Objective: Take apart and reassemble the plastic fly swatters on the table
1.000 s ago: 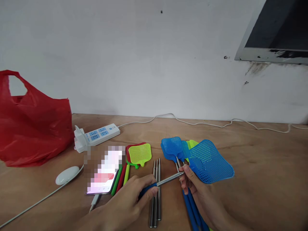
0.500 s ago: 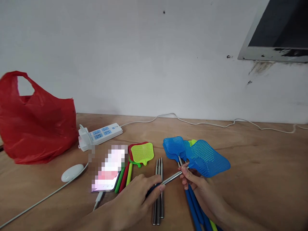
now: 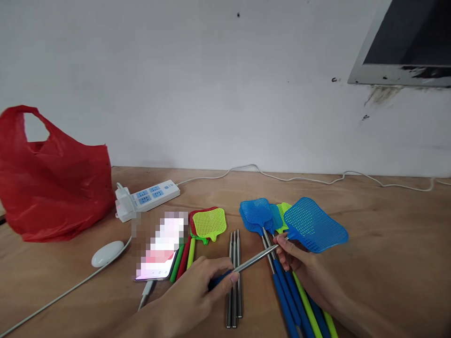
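Between my two hands is a fly swatter [image 3: 315,226] with a blue mesh head and a metal rod. My left hand [image 3: 207,286] is closed round its blue handle, near the lower end of the rod. The fingers of my right hand [image 3: 294,253] pinch the rod just below the head, which points up and right. Under and beside my right hand lie several assembled fly swatters [image 3: 257,211] with blue and yellow-green heads and handles. Bare metal rods [image 3: 234,281] lie between my hands, partly behind my left fingers.
Left of the rods are loose swatter heads [image 3: 209,223] in yellow, red and green, with coloured handles [image 3: 183,258] below. A phone [image 3: 160,249] lies beside them. Farther left are a white power strip [image 3: 151,197], a white oval device [image 3: 107,253] and a red plastic bag [image 3: 59,183].
The swatter's head has shifted to the right together with my right hand. More of its rod shows between my hands. My left hand keeps its hold on the handle.
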`<state>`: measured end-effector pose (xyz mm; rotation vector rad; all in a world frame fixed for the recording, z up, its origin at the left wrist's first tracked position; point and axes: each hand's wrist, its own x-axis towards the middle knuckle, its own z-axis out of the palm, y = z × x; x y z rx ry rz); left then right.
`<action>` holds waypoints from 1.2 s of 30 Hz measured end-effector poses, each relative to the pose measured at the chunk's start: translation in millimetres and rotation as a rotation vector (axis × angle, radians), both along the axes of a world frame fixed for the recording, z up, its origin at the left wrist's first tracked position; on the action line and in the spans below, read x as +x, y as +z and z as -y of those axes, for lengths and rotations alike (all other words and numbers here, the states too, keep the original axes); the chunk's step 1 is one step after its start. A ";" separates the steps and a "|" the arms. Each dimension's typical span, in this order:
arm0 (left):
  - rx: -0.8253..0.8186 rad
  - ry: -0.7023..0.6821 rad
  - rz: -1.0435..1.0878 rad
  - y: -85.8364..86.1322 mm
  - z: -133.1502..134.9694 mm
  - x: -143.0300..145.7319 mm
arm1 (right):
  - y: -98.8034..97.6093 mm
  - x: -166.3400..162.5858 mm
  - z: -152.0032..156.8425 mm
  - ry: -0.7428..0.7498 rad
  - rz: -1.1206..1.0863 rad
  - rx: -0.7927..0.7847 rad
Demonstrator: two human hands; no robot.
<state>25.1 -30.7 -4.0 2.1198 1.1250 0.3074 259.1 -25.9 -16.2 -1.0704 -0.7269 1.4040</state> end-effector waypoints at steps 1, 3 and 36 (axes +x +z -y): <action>-0.005 0.006 -0.003 -0.4 0.4 0.3 | 0.8 3.1 0.6 0.009 -0.020 -0.009; -0.009 0.014 -0.007 -1.4 1.5 0.0 | 2.5 11.2 0.7 0.018 -0.078 -0.024; -0.124 0.068 0.201 -9.5 0.9 3.1 | -0.4 -10.3 0.2 0.098 0.043 0.088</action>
